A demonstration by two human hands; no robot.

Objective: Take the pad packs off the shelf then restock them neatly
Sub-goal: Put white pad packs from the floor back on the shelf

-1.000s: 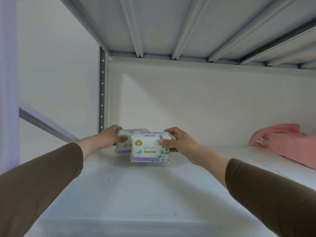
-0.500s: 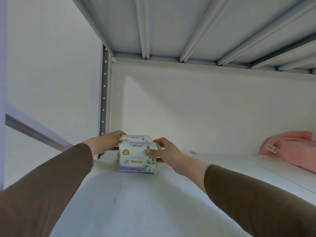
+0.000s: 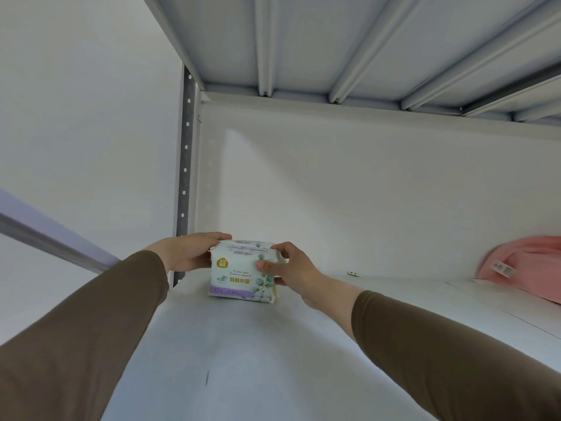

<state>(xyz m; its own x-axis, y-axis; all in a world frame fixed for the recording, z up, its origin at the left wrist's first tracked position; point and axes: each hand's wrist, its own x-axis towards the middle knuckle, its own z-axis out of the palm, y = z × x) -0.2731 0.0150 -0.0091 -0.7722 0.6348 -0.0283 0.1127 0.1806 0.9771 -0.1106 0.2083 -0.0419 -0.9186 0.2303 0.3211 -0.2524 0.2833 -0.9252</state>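
Packs (image 3: 241, 273) now aligned front-to-back on shelf (image 3: 243, 344), left hand (image 3: 188, 253) and right hand (image 3: 288, 265) gripping them, label "275", "10"

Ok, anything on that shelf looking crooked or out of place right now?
The pad packs stand squarely, front one upright, held between left hand and right hand. One oddity: a small scrap or label lies loose on the shelf by the back wall. The pink cloth sits apart, right.

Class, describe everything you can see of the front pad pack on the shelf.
The front pad pack is a soft white plastic packet with a purple bottom band, green leaf print and a gold round logo. It stands upright on the white shelf, a second pack behind. The left hand and right hand grip its sides.
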